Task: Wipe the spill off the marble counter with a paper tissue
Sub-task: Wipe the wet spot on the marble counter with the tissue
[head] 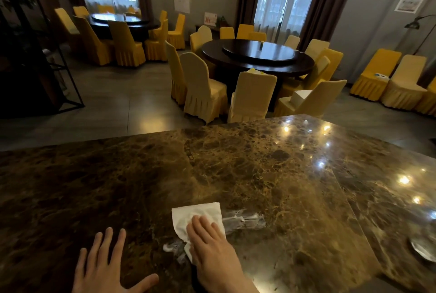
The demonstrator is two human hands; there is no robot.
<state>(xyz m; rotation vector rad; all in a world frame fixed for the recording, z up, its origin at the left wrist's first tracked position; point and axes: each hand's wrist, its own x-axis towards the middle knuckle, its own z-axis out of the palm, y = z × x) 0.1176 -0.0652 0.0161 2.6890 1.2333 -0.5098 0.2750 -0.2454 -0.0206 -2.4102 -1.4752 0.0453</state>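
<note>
A brown veined marble counter (236,170) fills the lower half of the head view. On it lies a white paper tissue (188,216), pressed flat under the fingers of my right hand (210,243). A wet, whitish spill (245,220) smears to the right of the tissue, and a smaller patch (172,246) shows at its lower left. My left hand (103,266) rests flat on the counter to the left, fingers spread, holding nothing.
A shiny metal object (424,249) lies at the counter's right edge. Beyond the far edge stand round dark dining tables (257,56) ringed with yellow-covered chairs (203,87). A black metal shelf frame (47,56) stands at the left.
</note>
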